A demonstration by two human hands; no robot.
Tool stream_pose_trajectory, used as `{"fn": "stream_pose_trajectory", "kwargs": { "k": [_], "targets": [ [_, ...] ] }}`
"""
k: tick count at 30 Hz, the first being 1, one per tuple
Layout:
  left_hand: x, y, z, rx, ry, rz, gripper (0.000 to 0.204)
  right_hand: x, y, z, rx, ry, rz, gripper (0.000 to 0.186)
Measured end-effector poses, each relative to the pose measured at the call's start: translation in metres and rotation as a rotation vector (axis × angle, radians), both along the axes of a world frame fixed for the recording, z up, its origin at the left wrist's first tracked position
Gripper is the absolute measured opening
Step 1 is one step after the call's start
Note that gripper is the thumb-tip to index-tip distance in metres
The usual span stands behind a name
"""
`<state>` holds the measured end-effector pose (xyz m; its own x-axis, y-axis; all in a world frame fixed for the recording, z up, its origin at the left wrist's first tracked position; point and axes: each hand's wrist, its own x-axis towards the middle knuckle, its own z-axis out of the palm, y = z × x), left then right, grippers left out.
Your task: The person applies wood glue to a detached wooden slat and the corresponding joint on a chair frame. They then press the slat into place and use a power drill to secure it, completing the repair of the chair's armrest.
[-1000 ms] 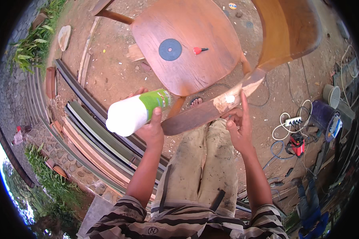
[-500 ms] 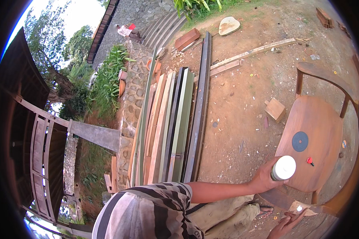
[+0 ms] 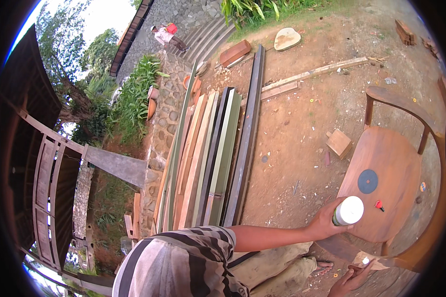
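Note:
My left hand (image 3: 327,219) holds a white-and-green bottle (image 3: 347,212) with its white end facing up. Below it is a curved wooden chair part (image 3: 334,246) with a pale bare patch and a white blob on it. My right hand (image 3: 349,281), low in the picture, touches that patch with an extended finger. Just past the bottle, a dark disc (image 3: 367,181) and a small red-and-black object (image 3: 379,205) lie on the wooden chair seat (image 3: 390,173).
Long timber boards and beams (image 3: 195,163) lie left of me beside a stone edging (image 3: 158,148). A loose wood block (image 3: 339,143) lies near the chair. A person (image 3: 167,38) with something red is by the stone steps, and a wooden structure (image 3: 49,198) stands at far left.
The view has swung left, showing the yard, steps and structure, with the chair now at the right. The bottle has tilted from lying sideways to end-up. The distant person has shifted slightly.

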<state>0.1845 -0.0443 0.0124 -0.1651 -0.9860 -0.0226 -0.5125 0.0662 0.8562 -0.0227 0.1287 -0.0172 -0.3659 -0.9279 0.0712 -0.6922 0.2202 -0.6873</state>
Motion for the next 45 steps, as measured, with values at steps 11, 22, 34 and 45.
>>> {"fn": "stream_pose_trajectory", "kwargs": {
  "k": [11, 22, 34, 45],
  "targets": [
    [-0.003, 0.002, 0.016, 0.064, 0.028, 0.007, 0.086, -0.001, 0.010, -0.011, 0.057, -0.113, -0.021, 0.076],
    [-0.006, 0.002, 0.018, 0.062, 0.052, 0.042, 0.076, 0.006, 0.014, -0.055, -0.164, -0.479, -0.093, 0.082],
    [-0.005, 0.002, 0.013, 0.041, 0.023, 0.013, 0.075, 0.004, 0.019, -0.052, -0.112, -0.503, -0.092, 0.085],
    [0.004, -0.019, 0.008, 0.313, 0.107, 0.050, 0.068, 0.015, 0.001, -0.020, -0.047, -0.688, -0.136, 0.084]
  ]
}}
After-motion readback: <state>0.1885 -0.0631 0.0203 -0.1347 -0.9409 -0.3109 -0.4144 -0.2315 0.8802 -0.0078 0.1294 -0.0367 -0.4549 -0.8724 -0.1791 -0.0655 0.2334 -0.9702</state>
